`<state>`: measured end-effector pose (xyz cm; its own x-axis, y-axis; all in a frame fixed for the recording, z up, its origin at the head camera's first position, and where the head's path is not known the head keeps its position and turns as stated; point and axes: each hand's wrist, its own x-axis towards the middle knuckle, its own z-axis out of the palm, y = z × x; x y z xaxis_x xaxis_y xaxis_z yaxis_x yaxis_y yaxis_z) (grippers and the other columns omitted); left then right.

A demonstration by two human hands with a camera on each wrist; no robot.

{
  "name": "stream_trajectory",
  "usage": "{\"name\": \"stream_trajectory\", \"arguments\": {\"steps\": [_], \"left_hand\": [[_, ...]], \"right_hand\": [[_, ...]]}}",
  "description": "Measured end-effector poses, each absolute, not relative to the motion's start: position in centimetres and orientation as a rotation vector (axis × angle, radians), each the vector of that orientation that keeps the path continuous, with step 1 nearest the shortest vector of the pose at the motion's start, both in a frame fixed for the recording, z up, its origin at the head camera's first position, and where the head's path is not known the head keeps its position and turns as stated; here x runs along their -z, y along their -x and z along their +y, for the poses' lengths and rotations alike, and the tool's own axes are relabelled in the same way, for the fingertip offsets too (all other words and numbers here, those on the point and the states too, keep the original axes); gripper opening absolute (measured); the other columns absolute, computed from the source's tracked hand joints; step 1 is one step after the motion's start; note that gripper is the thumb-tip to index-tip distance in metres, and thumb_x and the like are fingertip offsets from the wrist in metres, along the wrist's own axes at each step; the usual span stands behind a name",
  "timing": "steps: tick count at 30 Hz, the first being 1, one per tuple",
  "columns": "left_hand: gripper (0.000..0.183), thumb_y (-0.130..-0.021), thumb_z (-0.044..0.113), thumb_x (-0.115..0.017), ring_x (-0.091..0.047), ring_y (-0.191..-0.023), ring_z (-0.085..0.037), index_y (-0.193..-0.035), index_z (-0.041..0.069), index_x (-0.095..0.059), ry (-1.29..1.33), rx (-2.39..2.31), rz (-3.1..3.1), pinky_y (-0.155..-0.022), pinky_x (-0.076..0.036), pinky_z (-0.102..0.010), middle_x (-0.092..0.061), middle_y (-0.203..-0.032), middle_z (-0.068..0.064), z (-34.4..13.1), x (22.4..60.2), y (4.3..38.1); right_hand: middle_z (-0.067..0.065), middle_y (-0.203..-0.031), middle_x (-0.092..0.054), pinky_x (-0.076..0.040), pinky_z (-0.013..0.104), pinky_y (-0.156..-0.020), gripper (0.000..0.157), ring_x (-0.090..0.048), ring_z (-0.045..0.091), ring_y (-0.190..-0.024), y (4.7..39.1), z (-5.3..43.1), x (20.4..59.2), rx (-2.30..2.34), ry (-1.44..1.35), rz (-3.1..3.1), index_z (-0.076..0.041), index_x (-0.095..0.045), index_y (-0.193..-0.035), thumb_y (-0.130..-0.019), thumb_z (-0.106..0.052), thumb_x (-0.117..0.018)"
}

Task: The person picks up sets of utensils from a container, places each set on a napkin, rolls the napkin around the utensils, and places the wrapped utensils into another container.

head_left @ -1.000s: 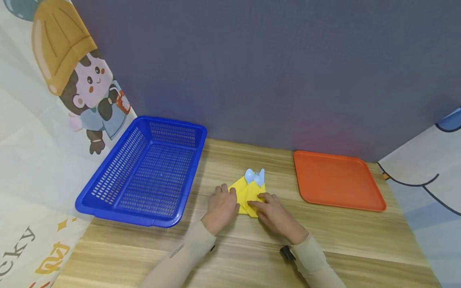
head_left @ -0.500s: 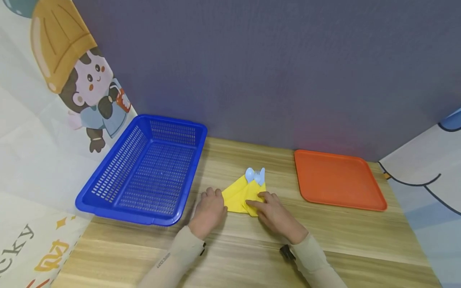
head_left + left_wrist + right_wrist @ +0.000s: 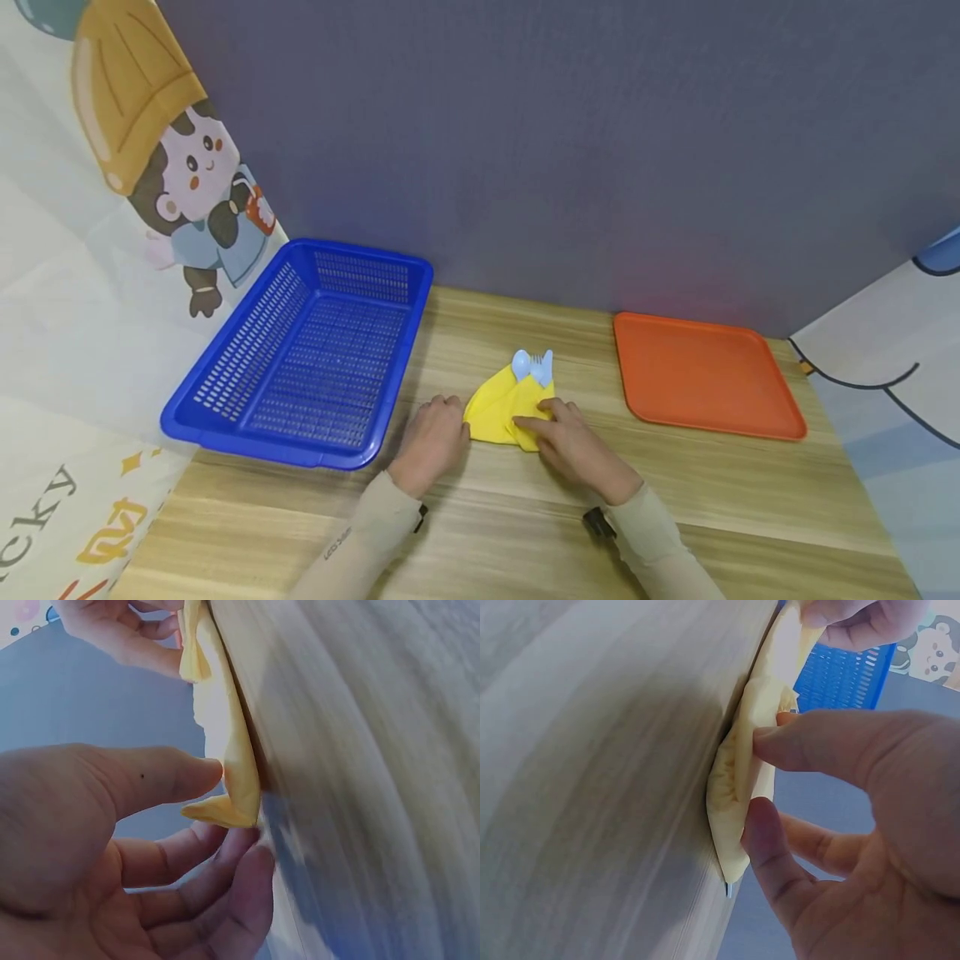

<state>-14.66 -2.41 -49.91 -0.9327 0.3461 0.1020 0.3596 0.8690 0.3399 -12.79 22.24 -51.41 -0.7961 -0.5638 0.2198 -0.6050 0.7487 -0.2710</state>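
A yellow napkin lies folded on the wooden table, partly wrapped round a pale blue spoon, fork and knife. Only their upper ends stick out at the far side. My left hand pinches the left corner of the napkin; in the left wrist view the cloth sits between thumb and fingers, its tip bent up. With fingers extended, my right hand presses on the folded right part, and the right wrist view shows thumb and fingertips against that napkin.
To the left stands a blue perforated basket, its near right corner not far from my left forearm. An orange tray lies on the right. A dark grey partition rises behind the table.
My left hand has moved left, off the middle of the napkin to its left corner, which has come into sight and now curves up slightly. The right hand has stayed put.
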Motion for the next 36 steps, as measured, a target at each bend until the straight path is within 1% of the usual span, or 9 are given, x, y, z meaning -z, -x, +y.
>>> {"name": "stream_trajectory", "arguments": {"steps": [4,8,12,16,19,21,24,31,36], "left_hand": [[0.02,-0.084,0.004,-0.07,-0.059,-0.056,-0.03,-0.072,0.005,-0.054,0.595,0.622,-2.915,-0.049,-0.047,-0.04,-0.055,-0.062,-0.008,-2.7,49.8,14.7],[0.021,-0.084,0.001,-0.068,-0.058,-0.054,-0.029,-0.07,0.007,-0.053,0.612,0.669,-2.845,-0.046,-0.046,-0.04,-0.054,-0.059,-0.007,-2.8,49.7,14.8],[0.015,-0.086,0.004,-0.069,-0.06,-0.058,-0.025,-0.074,0.007,-0.06,0.603,0.762,-2.813,-0.051,-0.047,-0.039,-0.057,-0.063,-0.004,-2.7,49.4,14.9],[0.002,-0.09,0.008,-0.07,-0.062,-0.065,-0.018,-0.088,0.008,-0.071,0.596,0.876,-2.823,-0.057,-0.05,-0.035,-0.066,-0.075,-0.001,-2.3,48.6,15.0],[0.008,-0.092,0.01,-0.069,-0.059,-0.066,-0.013,-0.098,0.006,-0.073,0.623,0.981,-2.818,-0.058,-0.049,-0.029,-0.07,-0.083,-0.002,-1.9,47.9,14.9],[0.01,-0.093,0.009,-0.069,-0.055,-0.063,-0.009,-0.101,0.003,-0.073,0.651,1.056,-2.805,-0.055,-0.048,-0.024,-0.07,-0.084,-0.004,-1.6,47.5,14.8],[0.013,-0.094,0.008,-0.068,-0.054,-0.061,-0.008,-0.103,0.0,-0.072,0.693,1.146,-2.78,-0.054,-0.047,-0.021,-0.071,-0.085,-0.006,-1.1,47.0,14.7],[0.018,-0.096,0.009,-0.067,-0.066,-0.077,-0.01,-0.11,0.0,-0.072,0.747,1.344,-2.751,-0.064,-0.053,-0.02,-0.074,-0.094,-0.008,0.3,47.2,15.0],[0.02,-0.098,0.012,-0.065,-0.067,-0.079,-0.012,-0.112,-0.001,-0.071,0.743,1.481,-2.733,-0.067,-0.054,-0.022,-0.074,-0.095,-0.007,1.2,47.4,15.1]], "right_hand": [[0.023,-0.119,-0.058,-0.049,0.04,-0.077,0.042,-0.056,0.034,-0.098,12.8,22.2,51.3,-0.498,-0.943,-2.83,-0.014,-0.07,-0.127,-0.087,0.002,-0.071],[0.023,-0.12,-0.058,-0.05,0.04,-0.078,0.043,-0.056,0.035,-0.099,12.8,22.2,51.3,-0.498,-0.939,-2.838,-0.014,-0.07,-0.127,-0.087,0.002,-0.071],[0.023,-0.121,-0.058,-0.05,0.041,-0.078,0.043,-0.057,0.035,-0.099,12.8,22.2,51.3,-0.511,-0.93,-2.842,-0.015,-0.07,-0.127,-0.087,0.001,-0.072],[0.022,-0.121,-0.058,-0.05,0.041,-0.08,0.043,-0.057,0.035,-0.101,12.8,22.3,51.3,-0.528,-0.925,-2.849,-0.015,-0.071,-0.126,-0.087,0.001,-0.072],[0.022,-0.122,-0.058,-0.05,0.041,-0.081,0.043,-0.056,0.035,-0.102,12.9,22.3,51.2,-0.533,-0.926,-2.858,-0.015,-0.07,-0.127,-0.087,0.001,-0.071],[0.021,-0.122,-0.058,-0.05,0.042,-0.082,0.043,-0.056,0.034,-0.103,12.9,22.3,51.2,-0.538,-0.926,-2.865,-0.015,-0.07,-0.127,-0.087,0.001,-0.071],[0.021,-0.122,-0.058,-0.049,0.042,-0.083,0.042,-0.056,0.034,-0.105,12.9,22.3,51.2,-0.54,-0.93,-2.865,-0.014,-0.07,-0.127,-0.088,0.001,-0.07],[0.022,-0.119,-0.058,-0.048,0.045,-0.085,0.041,-0.055,0.035,-0.108,13.0,22.3,51.3,-0.54,-0.952,-2.85,-0.011,-0.07,-0.126,-0.087,0.002,-0.07],[0.023,-0.116,-0.059,-0.048,0.046,-0.082,0.036,-0.055,0.037,-0.101,13.0,22.3,51.3,-0.548,-0.957,-2.829,-0.009,-0.071,-0.12,-0.085,0.002,-0.071]]}}
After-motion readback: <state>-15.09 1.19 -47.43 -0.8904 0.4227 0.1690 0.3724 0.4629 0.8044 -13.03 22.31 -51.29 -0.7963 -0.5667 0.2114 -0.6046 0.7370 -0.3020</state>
